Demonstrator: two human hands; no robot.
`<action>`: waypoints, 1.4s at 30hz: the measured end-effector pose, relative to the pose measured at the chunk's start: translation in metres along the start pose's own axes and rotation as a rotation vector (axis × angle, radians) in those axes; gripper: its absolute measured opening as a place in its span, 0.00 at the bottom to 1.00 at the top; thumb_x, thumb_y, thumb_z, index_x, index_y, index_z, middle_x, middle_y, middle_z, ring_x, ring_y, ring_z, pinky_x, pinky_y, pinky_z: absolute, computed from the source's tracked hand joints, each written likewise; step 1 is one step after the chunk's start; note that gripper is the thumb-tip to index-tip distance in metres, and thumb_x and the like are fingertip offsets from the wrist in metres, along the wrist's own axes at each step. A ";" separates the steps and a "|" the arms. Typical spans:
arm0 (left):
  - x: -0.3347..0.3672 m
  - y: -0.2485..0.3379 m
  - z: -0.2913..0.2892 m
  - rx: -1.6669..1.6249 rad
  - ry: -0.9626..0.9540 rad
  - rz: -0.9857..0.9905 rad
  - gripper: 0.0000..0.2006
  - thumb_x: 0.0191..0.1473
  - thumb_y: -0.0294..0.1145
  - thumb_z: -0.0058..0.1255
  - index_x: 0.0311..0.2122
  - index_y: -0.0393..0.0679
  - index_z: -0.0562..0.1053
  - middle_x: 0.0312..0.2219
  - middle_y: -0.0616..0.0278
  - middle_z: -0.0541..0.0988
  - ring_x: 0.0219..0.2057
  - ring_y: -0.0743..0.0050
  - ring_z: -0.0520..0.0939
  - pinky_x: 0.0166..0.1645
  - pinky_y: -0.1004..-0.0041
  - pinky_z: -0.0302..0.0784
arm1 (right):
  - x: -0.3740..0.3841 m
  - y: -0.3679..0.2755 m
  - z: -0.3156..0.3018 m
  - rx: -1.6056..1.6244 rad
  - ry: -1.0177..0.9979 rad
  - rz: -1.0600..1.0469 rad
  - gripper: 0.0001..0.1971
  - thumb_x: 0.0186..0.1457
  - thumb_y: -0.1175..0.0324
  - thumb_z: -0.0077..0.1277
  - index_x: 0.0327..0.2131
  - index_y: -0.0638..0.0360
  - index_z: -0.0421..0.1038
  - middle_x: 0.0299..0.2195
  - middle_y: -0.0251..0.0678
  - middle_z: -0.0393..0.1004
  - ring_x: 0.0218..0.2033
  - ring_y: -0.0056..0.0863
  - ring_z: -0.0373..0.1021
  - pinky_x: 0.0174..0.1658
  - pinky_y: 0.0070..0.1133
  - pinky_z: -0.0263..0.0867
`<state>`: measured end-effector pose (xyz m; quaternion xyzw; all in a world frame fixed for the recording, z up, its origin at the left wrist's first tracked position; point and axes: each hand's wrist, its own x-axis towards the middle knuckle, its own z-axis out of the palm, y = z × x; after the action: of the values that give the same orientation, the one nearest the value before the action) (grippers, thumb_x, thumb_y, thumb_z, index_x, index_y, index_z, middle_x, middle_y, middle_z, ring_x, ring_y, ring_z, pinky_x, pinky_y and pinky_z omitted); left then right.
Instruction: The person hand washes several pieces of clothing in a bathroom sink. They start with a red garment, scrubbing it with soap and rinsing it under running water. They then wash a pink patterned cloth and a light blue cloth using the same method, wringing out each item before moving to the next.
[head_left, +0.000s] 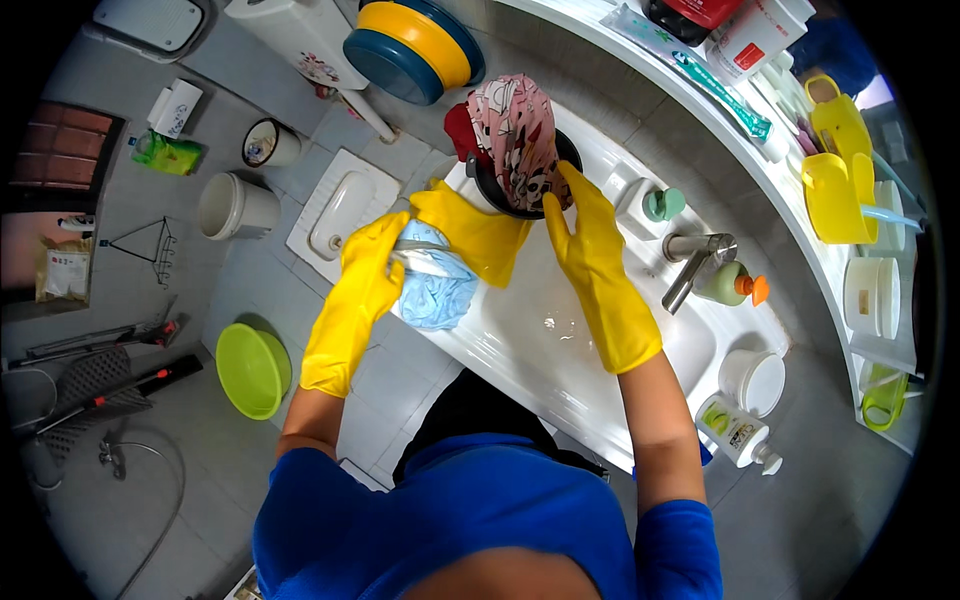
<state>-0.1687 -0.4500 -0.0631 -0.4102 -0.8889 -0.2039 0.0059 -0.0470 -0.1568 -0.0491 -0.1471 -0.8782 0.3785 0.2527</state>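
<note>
Yellow rubber gloves cover both my hands. My left hand (372, 265) is closed on a light blue garment (438, 292) with a grey band, which hangs bunched at the sink's left edge. A yellow cloth-like piece (480, 240) drapes over the sink corner beside it. At the far end of the white sink (530, 310), a dark basin (570, 150) holds a pink printed garment (515, 130), with a red cloth (468, 133) at its left. My right hand (592, 250) reaches to the basin's near rim, thumb and fingers apart, fingertips against the pink garment.
Right of the sink bowl stand a metal faucet (690, 270), a green pump bottle (735, 285), a white tub (752, 382) and a white pump bottle (735, 430). A curved white shelf (810, 215) carries toiletries. A green basin (252, 371) and a white bucket (238, 207) are at left.
</note>
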 end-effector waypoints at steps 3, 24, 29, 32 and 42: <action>-0.013 -0.004 0.018 0.443 -0.082 -0.075 0.24 0.46 0.30 0.56 0.52 0.45 0.72 0.52 0.47 0.74 0.54 0.47 0.73 0.56 0.62 0.70 | -0.027 -0.036 -0.021 0.034 -0.063 0.076 0.19 0.56 0.69 0.54 0.52 0.56 0.70 0.47 0.45 0.74 0.44 0.44 0.70 0.47 0.29 0.67; 0.065 0.206 -0.097 -1.713 -0.987 -0.444 0.22 0.63 0.38 0.47 0.56 0.32 0.68 0.48 0.48 0.77 0.49 0.56 0.79 0.58 0.57 0.75 | -0.120 -0.095 -0.176 0.370 0.375 0.362 0.11 0.60 0.67 0.53 0.45 0.60 0.76 0.42 0.39 0.78 0.43 0.25 0.74 0.48 0.22 0.67; 0.046 0.247 -0.072 -1.896 -1.052 -0.475 0.26 0.65 0.38 0.42 0.63 0.36 0.57 0.60 0.43 0.65 0.57 0.42 0.71 0.63 0.51 0.66 | -0.153 -0.129 -0.210 0.197 0.095 0.233 0.18 0.57 0.67 0.58 0.51 0.57 0.72 0.42 0.37 0.77 0.45 0.30 0.73 0.51 0.23 0.65; 0.037 0.274 -0.061 -1.803 -1.015 -0.502 0.25 0.65 0.39 0.43 0.63 0.39 0.60 0.56 0.47 0.69 0.54 0.50 0.75 0.59 0.58 0.72 | -0.156 -0.122 -0.193 -0.218 0.164 -0.109 0.22 0.53 0.68 0.59 0.51 0.59 0.69 0.44 0.43 0.75 0.42 0.41 0.72 0.46 0.29 0.69; 0.020 0.265 -0.030 -1.020 -0.168 0.328 0.29 0.57 0.23 0.52 0.64 0.42 0.59 0.57 0.55 0.69 0.59 0.66 0.70 0.63 0.68 0.62 | -0.144 -0.052 -0.238 0.742 -0.044 0.632 0.13 0.61 0.61 0.52 0.46 0.55 0.74 0.39 0.29 0.76 0.39 0.19 0.72 0.47 0.19 0.66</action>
<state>0.0070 -0.2928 0.0623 -0.5091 -0.5989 -0.5725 -0.2331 0.2009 -0.1157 0.0814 -0.2985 -0.6013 0.7274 0.1421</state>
